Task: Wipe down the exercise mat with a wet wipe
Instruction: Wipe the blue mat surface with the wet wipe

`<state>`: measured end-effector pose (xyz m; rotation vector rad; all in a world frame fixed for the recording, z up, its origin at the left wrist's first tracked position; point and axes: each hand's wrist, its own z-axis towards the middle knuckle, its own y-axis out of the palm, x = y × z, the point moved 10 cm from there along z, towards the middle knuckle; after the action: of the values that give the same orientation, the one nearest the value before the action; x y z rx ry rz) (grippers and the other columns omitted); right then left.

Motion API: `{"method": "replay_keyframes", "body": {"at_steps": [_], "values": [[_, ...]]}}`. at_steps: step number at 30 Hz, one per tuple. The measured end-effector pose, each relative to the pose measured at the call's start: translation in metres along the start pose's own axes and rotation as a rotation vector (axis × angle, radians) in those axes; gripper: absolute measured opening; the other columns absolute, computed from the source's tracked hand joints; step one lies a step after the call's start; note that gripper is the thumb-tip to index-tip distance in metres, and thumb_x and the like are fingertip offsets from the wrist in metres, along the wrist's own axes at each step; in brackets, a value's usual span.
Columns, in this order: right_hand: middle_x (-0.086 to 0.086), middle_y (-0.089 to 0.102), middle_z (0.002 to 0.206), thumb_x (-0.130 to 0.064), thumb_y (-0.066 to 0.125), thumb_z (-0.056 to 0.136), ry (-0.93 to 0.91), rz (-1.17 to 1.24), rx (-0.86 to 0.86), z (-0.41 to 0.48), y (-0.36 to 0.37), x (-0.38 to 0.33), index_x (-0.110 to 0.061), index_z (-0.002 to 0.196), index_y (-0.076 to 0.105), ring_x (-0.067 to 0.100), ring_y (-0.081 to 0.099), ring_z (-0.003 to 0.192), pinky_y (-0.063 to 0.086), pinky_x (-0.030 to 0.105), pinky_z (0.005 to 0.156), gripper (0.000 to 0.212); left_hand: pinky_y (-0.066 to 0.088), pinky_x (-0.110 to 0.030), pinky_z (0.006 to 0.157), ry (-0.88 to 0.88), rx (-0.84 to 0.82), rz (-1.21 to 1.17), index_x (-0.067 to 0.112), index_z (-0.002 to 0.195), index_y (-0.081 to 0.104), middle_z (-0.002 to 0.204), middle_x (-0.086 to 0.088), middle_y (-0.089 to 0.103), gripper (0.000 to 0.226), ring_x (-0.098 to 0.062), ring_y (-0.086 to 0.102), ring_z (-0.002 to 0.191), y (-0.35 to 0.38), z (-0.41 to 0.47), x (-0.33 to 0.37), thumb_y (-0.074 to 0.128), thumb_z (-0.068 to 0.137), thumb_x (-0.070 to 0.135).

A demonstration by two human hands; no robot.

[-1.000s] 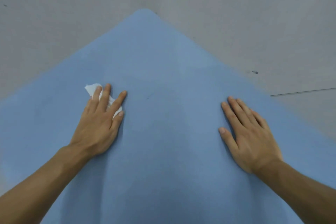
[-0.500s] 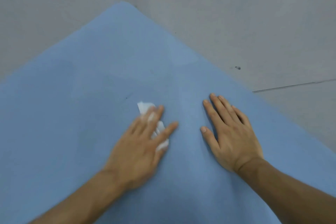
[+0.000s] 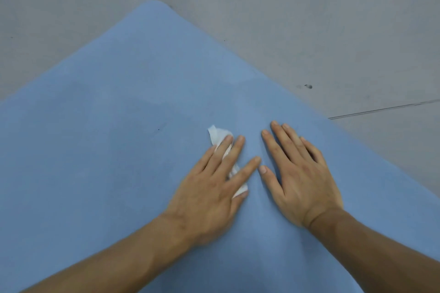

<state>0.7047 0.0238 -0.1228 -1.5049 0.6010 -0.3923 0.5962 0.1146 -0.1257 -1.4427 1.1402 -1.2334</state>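
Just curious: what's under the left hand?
A white wipe, pressed onto the blue mat by the left hand. Bits show between and beyond the fingers; the rest is covered by the hand.

Left hand [image 3: 209,188], flat on the wet wipe [image 3: 217,137], sits just beside the right hand [image 3: 300,173], index tip nearly touching the right thumb. That leaves only a thin sliver of mat [image 3: 119,150] between them, and the right hand blocks any pass rightward. Bare flat mat runs wide to the left of the left hand and ahead to the rounded far corner, with just a tiny dark speck on it. Past both mat edges is level grey floor [image 3: 309,19] with a few dark marks and a thin seam line at right.
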Motion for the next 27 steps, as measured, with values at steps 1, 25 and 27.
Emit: {"method": "replay_keyframes", "body": {"at_steps": [1,25,27], "values": [[-0.004,0.015,0.171,-0.052,0.024,0.104,0.001,0.002,0.003,0.000,-0.001,0.000,-0.022,0.163,0.024,0.011,0.010,0.158,0.017,0.038,0.125,0.066,0.013,-0.042,0.128,0.015,-0.001,-0.009,0.029,0.162,0.028,0.172,-0.010,0.010,0.058,-0.027,0.006,0.159,0.000,-0.008,-0.005,0.031,0.106,0.042],[-0.004,0.016,0.171,-0.053,0.025,0.103,-0.004,0.003,-0.012,0.001,0.001,0.001,-0.023,0.163,0.026,0.012,0.010,0.158,0.018,0.038,0.125,0.067,0.004,-0.036,0.129,0.072,-0.071,0.008,0.030,0.164,0.009,0.172,-0.001,-0.006,0.059,-0.017,-0.006,0.159,-0.024,0.030,-0.098,0.017,0.108,0.045],[-0.004,0.014,0.172,-0.053,0.023,0.103,-0.005,-0.003,-0.021,0.001,0.003,0.001,-0.023,0.163,0.024,0.012,0.008,0.158,0.017,0.039,0.125,0.067,0.006,-0.038,0.129,-0.043,-0.063,-0.003,0.031,0.162,0.006,0.172,-0.001,-0.001,0.058,-0.016,-0.003,0.159,-0.032,0.019,-0.147,0.013,0.107,0.048]]}}
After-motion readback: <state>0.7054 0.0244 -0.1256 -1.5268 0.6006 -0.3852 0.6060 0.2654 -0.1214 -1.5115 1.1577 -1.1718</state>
